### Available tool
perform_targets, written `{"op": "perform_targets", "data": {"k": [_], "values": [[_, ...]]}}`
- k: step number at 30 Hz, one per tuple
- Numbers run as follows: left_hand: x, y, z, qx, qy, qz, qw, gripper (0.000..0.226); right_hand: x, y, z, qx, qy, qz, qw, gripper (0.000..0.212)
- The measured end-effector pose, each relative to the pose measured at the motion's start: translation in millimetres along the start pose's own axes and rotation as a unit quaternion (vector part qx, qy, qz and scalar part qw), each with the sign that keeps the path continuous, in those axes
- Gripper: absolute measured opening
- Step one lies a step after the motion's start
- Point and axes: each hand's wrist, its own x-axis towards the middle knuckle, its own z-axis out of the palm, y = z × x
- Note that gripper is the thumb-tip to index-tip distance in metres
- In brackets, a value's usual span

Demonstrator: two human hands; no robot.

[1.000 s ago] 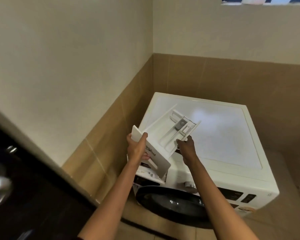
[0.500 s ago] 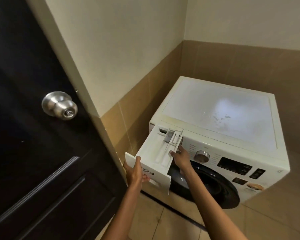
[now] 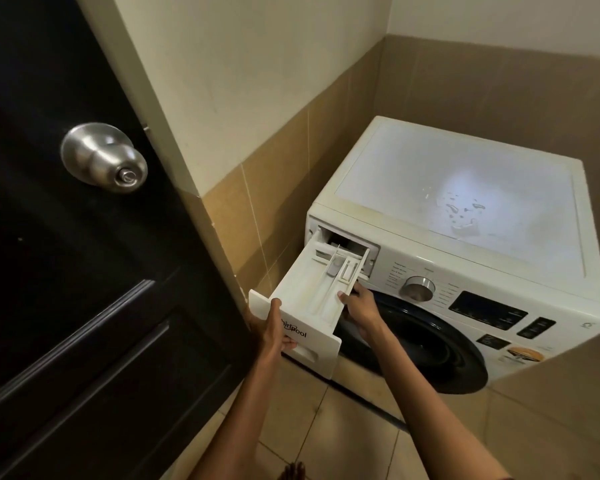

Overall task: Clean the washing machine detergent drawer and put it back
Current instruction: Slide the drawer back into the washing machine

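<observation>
The white detergent drawer [image 3: 305, 292] sticks far out of its slot [image 3: 347, 241] at the top left of the white front-loading washing machine [image 3: 465, 216]. Only the drawer's back end sits inside the slot. My left hand [image 3: 272, 336] grips the drawer's front panel, thumb on its top edge, fingers under it. My right hand [image 3: 359, 306] holds the drawer's right side wall, just in front of the dark round door [image 3: 426, 344].
A black door [image 3: 66, 271] with a silver knob [image 3: 104, 157] stands open close on the left, its edge near the drawer front. Tiled walls box the machine into the corner. Water drops lie on the machine's top. Beige floor tiles [image 3: 326, 410] lie below.
The drawer came down from above the machine's top and its back end went into the slot. Since half a second ago it has barely moved; my view has drawn closer.
</observation>
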Motion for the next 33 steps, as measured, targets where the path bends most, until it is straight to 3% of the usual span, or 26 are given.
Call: {"op": "perform_targets", "data": {"k": [6,11,18,25,29,33], "values": [[36.7,-4.1,4.6,0.017,-0.018,-0.013,1.000,0.107,12.1,-1.3,4.4,0.015,0.015,-0.007,1.000,0.037],[48.2,-0.4,11.6,0.033,-0.030,-0.007,0.999,0.115,21.0,-3.0,3.6,-0.001,0.027,-0.017,0.999,0.035],[37.7,10.3,21.2,0.009,-0.091,-0.016,0.996,0.077,32.1,-5.5,-0.6,-0.028,0.067,-0.033,0.997,0.037],[49.5,4.9,29.6,-0.012,-0.129,-0.013,0.992,0.077,27.2,-6.2,-4.3,-0.105,0.105,-0.083,0.985,0.024],[45.9,19.0,35.8,-0.063,-0.176,-0.039,0.982,0.058,14.9,-10.8,-12.8,-0.167,0.094,-0.114,0.975,0.046],[51.6,28.5,47.2,-0.060,-0.175,-0.081,0.979,0.050,5.6,-5.3,-25.3,-0.241,0.062,-0.204,0.947,0.058]]}}
